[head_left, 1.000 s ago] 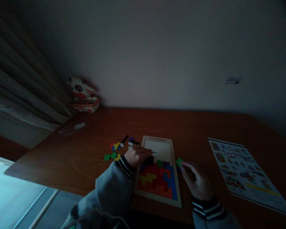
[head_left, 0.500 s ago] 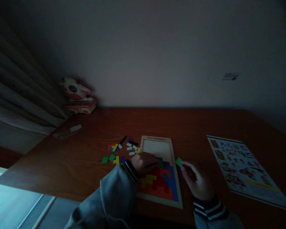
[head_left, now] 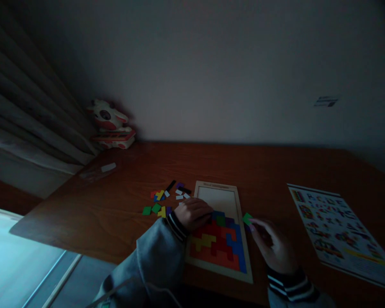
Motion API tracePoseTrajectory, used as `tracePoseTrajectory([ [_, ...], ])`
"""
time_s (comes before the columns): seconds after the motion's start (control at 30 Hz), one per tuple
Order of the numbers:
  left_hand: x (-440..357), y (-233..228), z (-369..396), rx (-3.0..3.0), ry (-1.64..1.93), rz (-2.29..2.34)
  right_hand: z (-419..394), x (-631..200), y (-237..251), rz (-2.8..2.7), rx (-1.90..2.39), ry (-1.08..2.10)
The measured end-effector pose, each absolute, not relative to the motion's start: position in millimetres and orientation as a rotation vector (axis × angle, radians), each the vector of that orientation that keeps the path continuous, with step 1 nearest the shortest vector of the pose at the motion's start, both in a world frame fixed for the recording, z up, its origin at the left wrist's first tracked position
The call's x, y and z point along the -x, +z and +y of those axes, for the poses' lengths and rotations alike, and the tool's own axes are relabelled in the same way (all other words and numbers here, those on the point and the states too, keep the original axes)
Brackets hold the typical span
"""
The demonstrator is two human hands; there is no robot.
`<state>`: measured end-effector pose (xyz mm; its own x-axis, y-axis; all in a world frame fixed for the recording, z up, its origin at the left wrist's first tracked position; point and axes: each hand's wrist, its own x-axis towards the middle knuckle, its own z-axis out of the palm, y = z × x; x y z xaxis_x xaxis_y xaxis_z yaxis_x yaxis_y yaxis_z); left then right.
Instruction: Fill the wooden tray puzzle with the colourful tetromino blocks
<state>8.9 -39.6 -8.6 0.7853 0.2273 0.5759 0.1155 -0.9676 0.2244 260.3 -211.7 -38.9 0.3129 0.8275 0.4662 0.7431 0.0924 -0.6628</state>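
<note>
A wooden puzzle board (head_left: 218, 282) lies on the table, its near half filled with interlocking red, orange, yellow and blue tiles (head_left: 221, 244). My left hand (head_left: 194, 212) rests over the board's left side. Its fingers are bent together, tips down by the upper row of tiles, and whatever is under them is hidden. A green square tile (head_left: 220, 221) sits in that row, just right of these fingertips. Beside the board's right edge, my right hand (head_left: 274, 248) pinches another green tile (head_left: 247, 218) between thumb and fingers. Something dark purple shows just below that tile.
Loose coloured, white and black tiles (head_left: 156, 208) are scattered left of the board. A printed sheet (head_left: 340, 231) lies at the right. At the back left stand a cow-shaped toy (head_left: 112, 128) and a clear plastic bag (head_left: 94, 172) with a white label, near a curtain (head_left: 35, 107).
The whole view has shifted, so things appear further right. Relative to the board, my left hand has drawn slightly left, uncovering more of the green tile there. My right hand keeps its pinch.
</note>
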Motion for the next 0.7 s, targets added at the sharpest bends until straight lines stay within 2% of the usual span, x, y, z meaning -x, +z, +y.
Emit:
tracePoseTrajectory([
  [0.17,45.9,-9.1,-22.7,-2.831,0.997,0.614,-212.0,-261.0,-38.5,-1.45,1.662,0.113],
  [0.37,97.3,-20.2,-12.6,-2.714,0.914,1.468,-211.4,-260.6,-36.0,-1.465,1.665,0.081],
  [0.7,103.8,-21.6,-14.8,-2.566,0.717,1.926,-211.8,-261.6,-38.2,-1.464,1.65,0.07],
])
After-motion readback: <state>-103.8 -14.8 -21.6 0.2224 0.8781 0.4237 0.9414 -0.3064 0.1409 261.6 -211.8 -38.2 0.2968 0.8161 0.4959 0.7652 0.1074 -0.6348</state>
